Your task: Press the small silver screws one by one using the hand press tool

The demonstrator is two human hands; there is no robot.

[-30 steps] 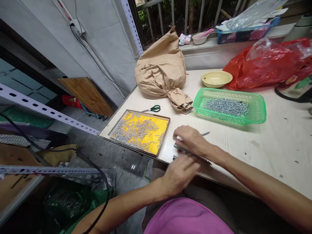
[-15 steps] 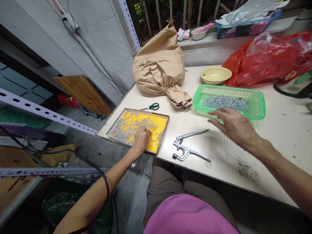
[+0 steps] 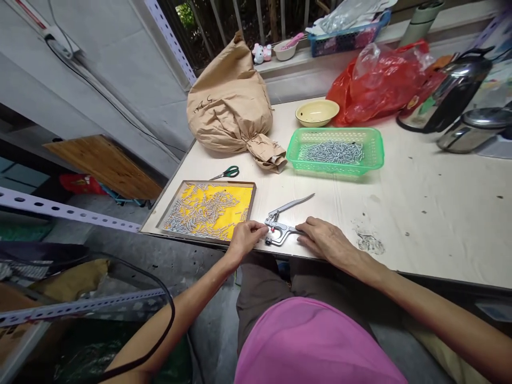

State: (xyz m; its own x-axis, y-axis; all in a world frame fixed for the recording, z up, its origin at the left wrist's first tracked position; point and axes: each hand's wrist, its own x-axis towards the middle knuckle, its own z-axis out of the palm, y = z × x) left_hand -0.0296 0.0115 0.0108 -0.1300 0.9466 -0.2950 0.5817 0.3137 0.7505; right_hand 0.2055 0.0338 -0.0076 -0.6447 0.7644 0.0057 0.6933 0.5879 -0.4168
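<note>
Silver hand pliers with a spring and a red part lie on the table near its front edge. My right hand has its fingers on the end of the lower handle. At the left end of the pliers, my left hand is closed in a pinch; what it holds is too small to name. Left of it sits a shallow tray with a yellow bottom and many small metal pieces. Further back, a green basket holds many similar metal pieces.
Green-handled scissors lie behind the tray. A tied brown paper bag, a yellow bowl and a red plastic bag stand at the back. A kettle and a metal pot are at the right.
My left hand has left the tray and come right to the pliers, pinched. My right hand has moved from in front of the green basket down onto the lower handle. The view has shifted right.
</note>
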